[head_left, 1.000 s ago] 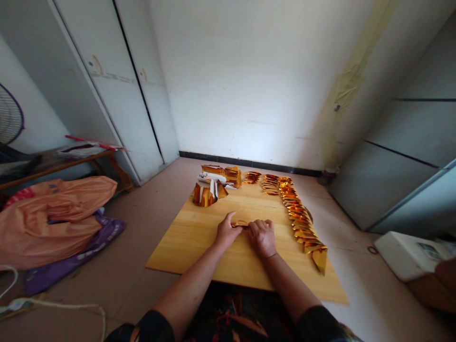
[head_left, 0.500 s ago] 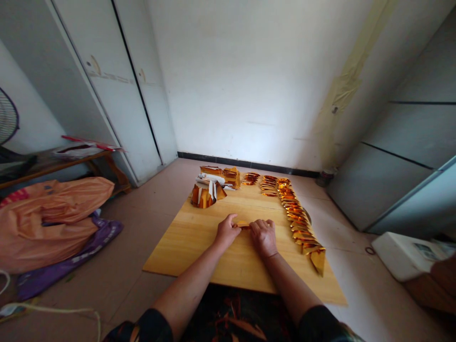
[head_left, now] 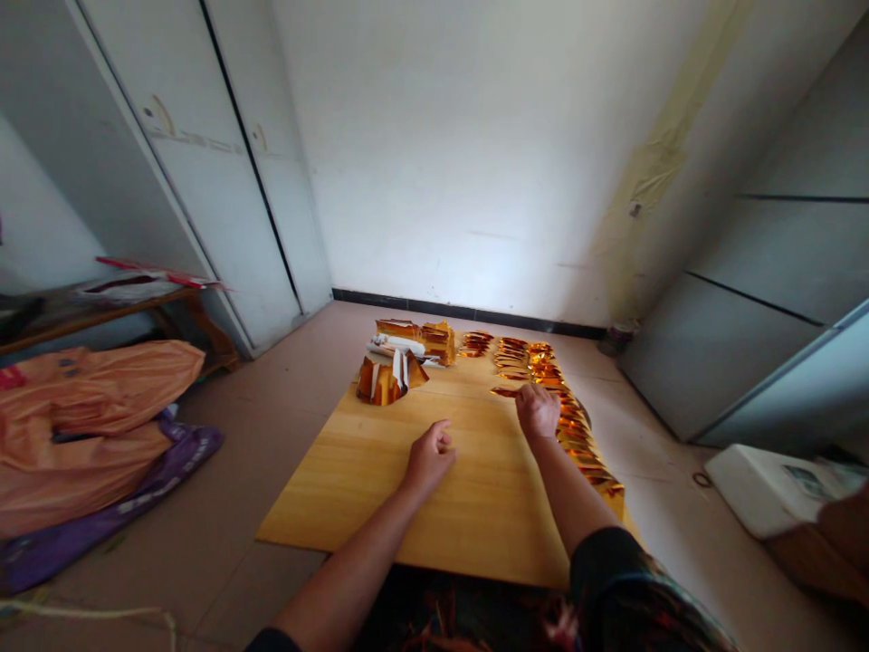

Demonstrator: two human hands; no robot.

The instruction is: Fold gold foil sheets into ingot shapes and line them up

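My right hand (head_left: 539,412) is closed on a folded gold foil paper (head_left: 503,392), whose pointed end sticks out to the left. It is at the near end of a short row of similar folded pieces (head_left: 512,356) and beside the long row of folded gold pieces (head_left: 587,450) along the board's right side. My left hand (head_left: 432,455) is at the middle of the wooden board (head_left: 353,471), its fingers curled in with nothing visible in them.
Gold sheets with white paper (head_left: 385,382) stand at the board's back left, before more stacked gold sheets (head_left: 438,342). A smaller group of folded pieces (head_left: 475,344) lies beside them. Orange and purple bags (head_left: 115,407) are on the floor at left, a white box (head_left: 767,489) at right.
My hands have parted. The right one has carried the folded gold paper forward and right, towards the rows. The left one has let go and stays near the middle of the board.
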